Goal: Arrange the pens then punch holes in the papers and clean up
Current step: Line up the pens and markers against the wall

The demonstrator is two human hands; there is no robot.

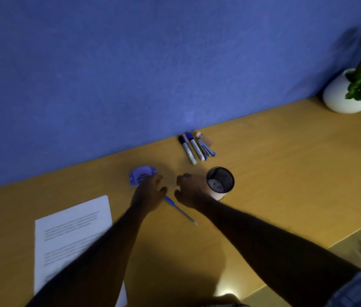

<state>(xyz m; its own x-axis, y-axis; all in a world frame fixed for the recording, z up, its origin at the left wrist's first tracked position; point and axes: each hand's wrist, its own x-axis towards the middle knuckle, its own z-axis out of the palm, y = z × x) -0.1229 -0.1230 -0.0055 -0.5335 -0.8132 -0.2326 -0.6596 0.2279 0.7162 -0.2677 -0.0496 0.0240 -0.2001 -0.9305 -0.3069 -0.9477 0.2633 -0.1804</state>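
thin blue pen (180,210) lies slanted on desk (263,185) between both empty, spread hands, left hand (149,192), right hand (191,191).

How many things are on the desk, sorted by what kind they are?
Markers: 2
Pen: 1
Stapler: 1
Hole punch: 1
Mesh cup: 1
Paper stack: 1
Potted plant: 1
Small tan item: 1
Total: 9

Black wire-mesh cup (220,180), smooth wooden desk (274,173)
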